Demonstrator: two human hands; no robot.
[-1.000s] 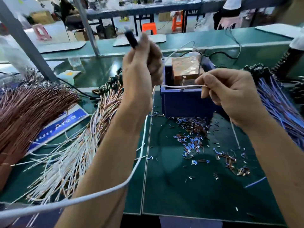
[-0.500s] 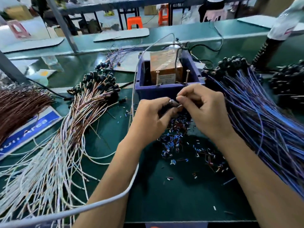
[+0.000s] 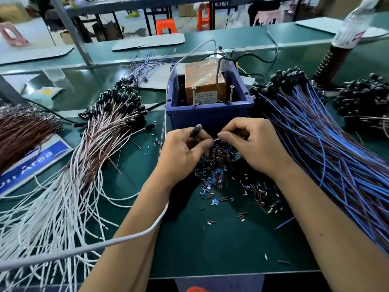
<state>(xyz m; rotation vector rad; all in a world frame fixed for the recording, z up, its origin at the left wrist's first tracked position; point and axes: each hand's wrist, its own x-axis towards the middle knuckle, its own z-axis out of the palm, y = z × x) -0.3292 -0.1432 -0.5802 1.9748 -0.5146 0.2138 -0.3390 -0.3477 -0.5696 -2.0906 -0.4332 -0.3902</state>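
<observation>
**wirebench_k:** Since a second ago both our hands have dropped from up above the blue bin (image 3: pixel 210 114) to right in front of it, and they've closed in on each other over the scrap pile (image 3: pixel 214 167). Half a second ago they were already meeting there, so not much has shifted since.

**loomrat:** Yep. Our left hand (image 3: pixel 183 152) has thumb and forefinger curled round the black-capped lead (image 3: pixel 195 130), with the cap poking up out of the grip. Our right hand (image 3: pixel 252 148) is pinching the wire tip (image 3: pixel 216 139) between thumb and index. The rest of the wire between our hands is hidden, so we can't tell how it runs.

**wirebench_k:** How do we reckon it handles?

**loomrat:** Featherlight and floppy, we'd guess. The wire has no stiffness to speak of, like the ones in the white bundle (image 3: pixel 73 175) on the left and the blue bundle (image 3: pixel 326 161) on the right. The cap looks like the only rigid bit, so that's our anchor. The smooth insulation will probably slip under a loose pinch, and the stripped end likely bends or frays if we crush it.

**wirebench_k:** So we take the cap firmly and hold the wire close behind the tip, not on the bare end?

**loomrat:** That's how we'd do it, fingertips only.
</observation>
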